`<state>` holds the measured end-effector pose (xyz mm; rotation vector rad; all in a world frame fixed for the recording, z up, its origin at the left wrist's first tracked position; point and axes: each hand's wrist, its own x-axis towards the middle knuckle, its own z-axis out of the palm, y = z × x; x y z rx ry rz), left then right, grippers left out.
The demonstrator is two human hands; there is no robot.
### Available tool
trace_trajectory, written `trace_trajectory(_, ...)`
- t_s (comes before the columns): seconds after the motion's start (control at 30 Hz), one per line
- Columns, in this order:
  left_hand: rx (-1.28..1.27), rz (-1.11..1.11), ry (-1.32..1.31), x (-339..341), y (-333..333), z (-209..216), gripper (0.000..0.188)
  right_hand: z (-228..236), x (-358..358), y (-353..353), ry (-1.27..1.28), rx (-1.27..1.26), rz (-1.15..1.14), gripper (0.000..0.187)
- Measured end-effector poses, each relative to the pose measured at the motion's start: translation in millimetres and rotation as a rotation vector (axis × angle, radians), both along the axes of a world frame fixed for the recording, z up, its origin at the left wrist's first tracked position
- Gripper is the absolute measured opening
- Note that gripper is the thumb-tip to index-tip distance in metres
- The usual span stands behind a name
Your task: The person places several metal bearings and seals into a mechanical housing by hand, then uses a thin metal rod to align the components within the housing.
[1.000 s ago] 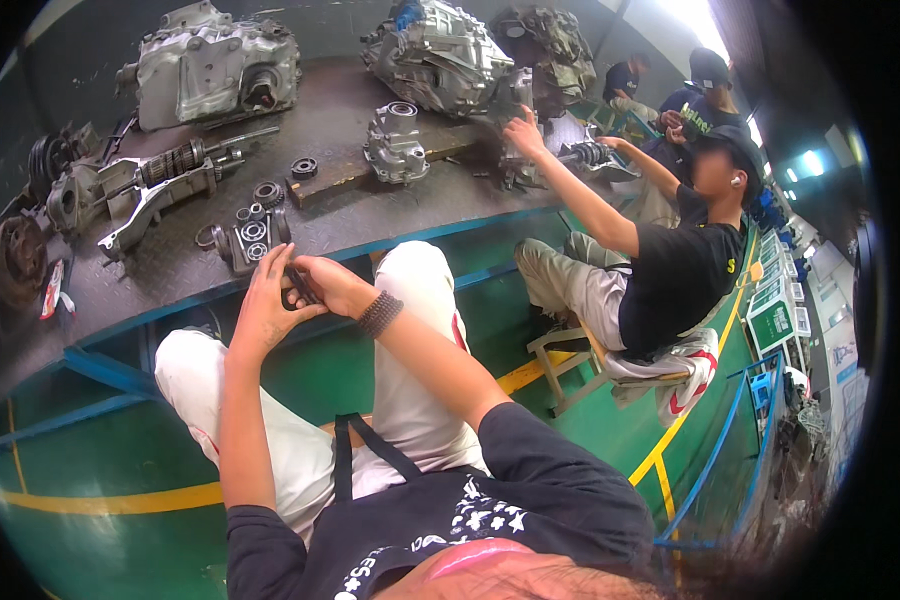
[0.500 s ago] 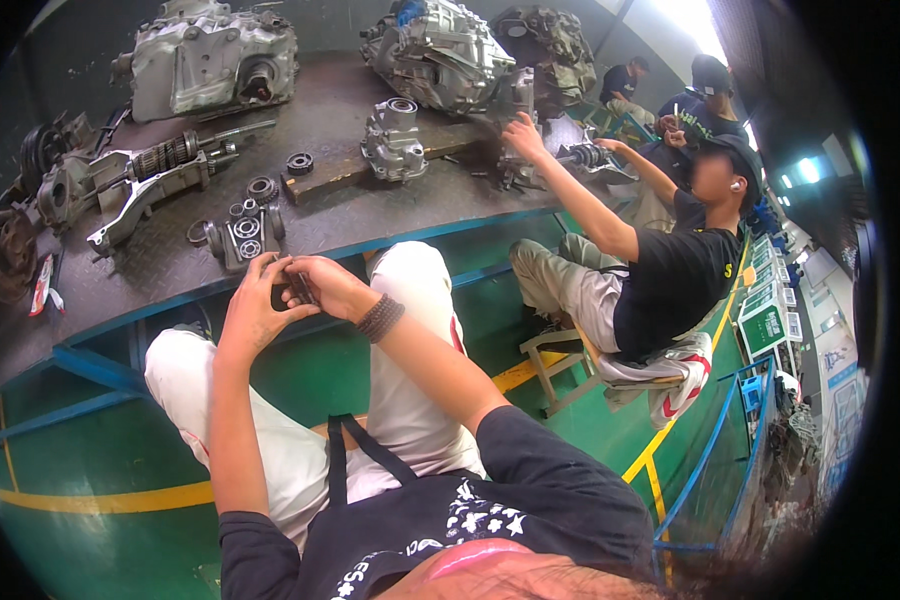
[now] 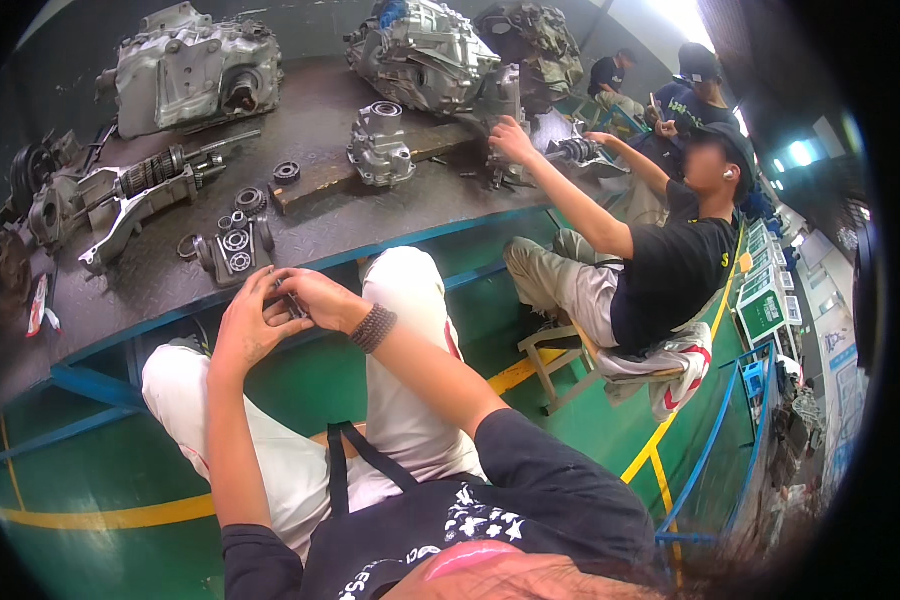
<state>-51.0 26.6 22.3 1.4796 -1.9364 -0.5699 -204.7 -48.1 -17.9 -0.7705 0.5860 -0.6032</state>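
In front of the table edge, above my knees, my left hand (image 3: 242, 328) and my right hand (image 3: 325, 300) meet at the fingertips. Their curled fingers close around a small dark metal piece (image 3: 292, 306), mostly covered, so its exact kind does not show. Just beyond the fingers, ball bearings (image 3: 235, 241) lie in a cluster of metal parts on the table. A gear (image 3: 250, 201) sits behind them, and a bearing ring (image 3: 286, 173) lies farther back. To the left is a gear shaft (image 3: 155, 172) in an open metal casing (image 3: 135, 222).
The dark metal table (image 3: 320, 90) bears a large gearbox housing (image 3: 195, 75), another gearbox (image 3: 420, 55) and a smaller housing (image 3: 382, 145) beside a wooden beam (image 3: 320, 182). A seated co-worker (image 3: 670, 240) reaches over the table at right. Blue framing (image 3: 95, 385) runs below.
My fingers have shifted around the small metal piece, so less of it shows. The table and its parts appear slightly farther left in view. The co-worker still reaches over the table.
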Motion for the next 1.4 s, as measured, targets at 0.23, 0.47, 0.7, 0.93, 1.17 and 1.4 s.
trace_trajectory(0.23, -0.036, -0.021, -0.027, 0, 5, 14, 0.083, 1, 1, 1, -0.072, -0.009, 0.033, 0.030)
trace_trajectory(0.47, -0.015, 0.016, -0.011, -2, 6, 16, 0.076, 3, 0, 1, -0.055, -0.021, 0.050, 0.029)
trace_trajectory(0.7, -0.150, 0.095, -0.014, 4, 3, 6, 0.072, 18, -3, 8, -0.084, 0.014, 0.074, 0.030)
trace_trajectory(0.93, -0.079, 0.219, 0.015, 7, 4, 18, 0.069, 22, -8, 15, 0.063, -0.129, 0.114, 0.032)
trace_trajectory(1.17, -0.177, 0.272, 0.092, 14, -2, 6, 0.066, 28, -11, 14, 0.196, -0.258, 0.281, 0.036)
trace_trajectory(1.4, -0.296, 0.266, 0.188, 16, -7, 4, 0.067, 38, -20, 8, 0.127, -0.241, 0.356, 0.049)
